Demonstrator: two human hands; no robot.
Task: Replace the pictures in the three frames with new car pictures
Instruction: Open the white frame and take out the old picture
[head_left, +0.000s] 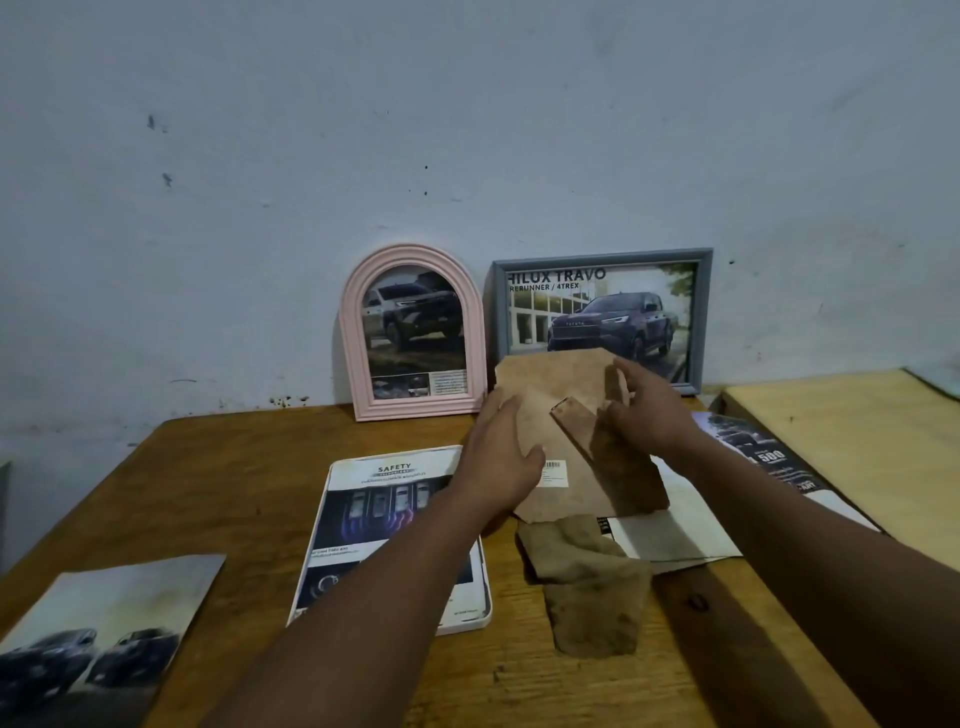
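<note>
1. Left hand (501, 452) grips the left edge of a brown backing board (540, 395), thumb lying across its face; the right hand (649, 410) holds the same board from the other side, fingers curled at the top of its easel leg (576, 431), which stands out from the board.
2. Both hands hold the board tilted above the counter (234, 493), with its barcode sticker (553, 470) facing the camera.
3. Two frames stand against the wall with truck pictures in them: a pink arched frame (358, 322) and, just beside it, a grey frame (701, 312).
4. The third, a white frame (470, 621), lies flat on the counter under the left forearm, with a sheet headed "SAFETY" (384, 499) in or on it. I cannot tell which.
5. A loose car picture (104, 623) lies at the near left corner, a brochure (763, 457) lies to the right, and a brown cloth (587, 587) and white paper (675, 535) lie under the board.
6. My reading: two frames look done and the work is on the last one, with its back off and in hand.
7. The next move likely calls for settling the chosen picture squarely in the white frame, then laying the board over it with edges aligned and the leg folded flat. Any tabs need pressing without creasing the print.
</note>
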